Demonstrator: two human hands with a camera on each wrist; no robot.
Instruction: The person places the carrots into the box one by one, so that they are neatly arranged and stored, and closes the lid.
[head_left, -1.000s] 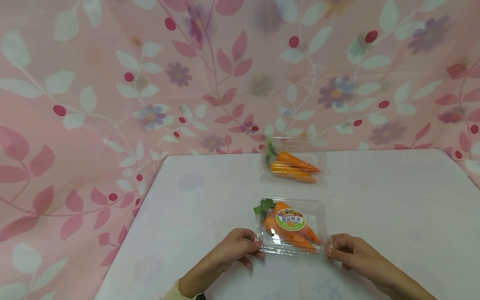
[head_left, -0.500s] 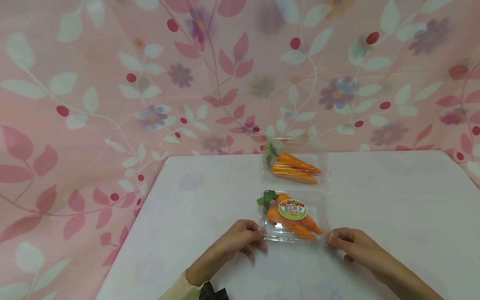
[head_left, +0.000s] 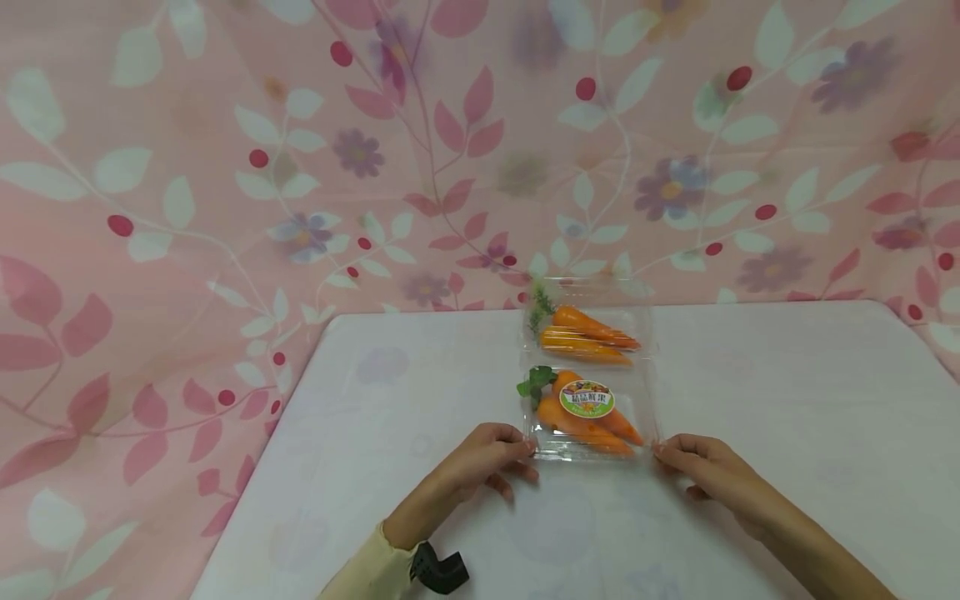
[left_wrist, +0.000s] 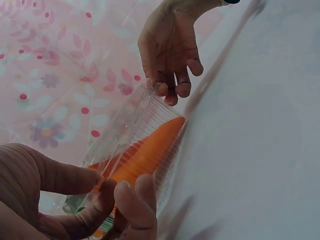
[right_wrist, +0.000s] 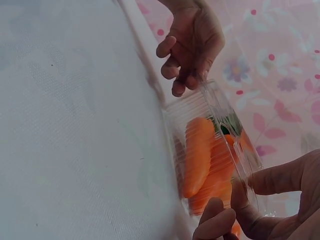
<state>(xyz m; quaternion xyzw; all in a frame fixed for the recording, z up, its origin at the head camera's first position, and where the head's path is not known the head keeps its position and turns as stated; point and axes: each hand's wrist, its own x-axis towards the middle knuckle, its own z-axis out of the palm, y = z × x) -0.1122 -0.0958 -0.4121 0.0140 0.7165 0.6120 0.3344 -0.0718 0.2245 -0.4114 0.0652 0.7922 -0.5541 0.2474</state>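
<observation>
A clear plastic box [head_left: 637, 392] with a green-edged oval label [head_left: 587, 399] holds orange carrots [head_left: 577, 425] with a green leafy top [head_left: 536, 382]. My left hand [head_left: 483, 462] pinches its near left corner between thumb and fingers. At the near right corner, my right hand [head_left: 708, 469] pinches the rim likewise. In the left wrist view the box's ribbed side wall [left_wrist: 167, 112] shows, with a carrot [left_wrist: 150, 155] behind it. Just behind stands a second clear box [head_left: 641, 321] with slimmer carrots [head_left: 588, 333]; whether the two boxes touch I cannot tell.
Both boxes stand on a table with a white cloth [head_left: 405, 383]. Past its far edge hangs a pink floral curtain [head_left: 450, 142]. A black device [head_left: 441, 571] sits at my left wrist, by the cream sleeve [head_left: 375, 567].
Both hands have moved the labelled box away from me, toward the second box, closing the gap seen earlier. The far box stays in place.
</observation>
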